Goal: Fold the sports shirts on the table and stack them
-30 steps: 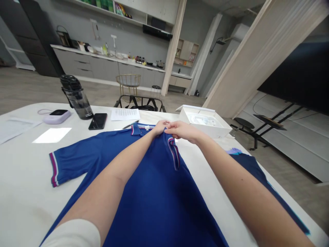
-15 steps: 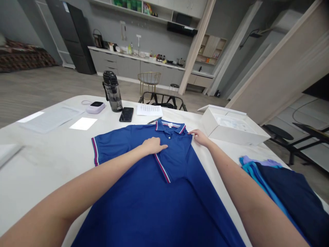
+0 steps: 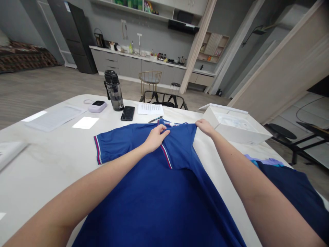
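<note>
Sleeve (image 3: 180, 147) folded in, collar (image 3: 159, 122) now mostly covered

Blue polo shirt (image 3: 159, 202) spans the frame's centre and bottom on the white desk (image 3: 59, 164). The left hand (image 3: 155, 139) has just moved up beside the collar, fingers apparently pinching cloth; those of the right hand (image 3: 205, 127) pinch the shoulder edge (image 3: 191, 128). That seems to hold the folded part taut.

Blue polo (image 3: 159, 192) on white table (image 3: 51, 164): left hand (image 3: 155, 138) holding folded-over sleeve (image 3: 178, 151) at polo's 12 o'clock, right hand (image 3: 205, 127) gripping shoulder edge (image 3: 192, 129) at 1:30, bottle (image 3: 116, 96) at 11, open box (image 3: 236, 133) at 2.
</note>
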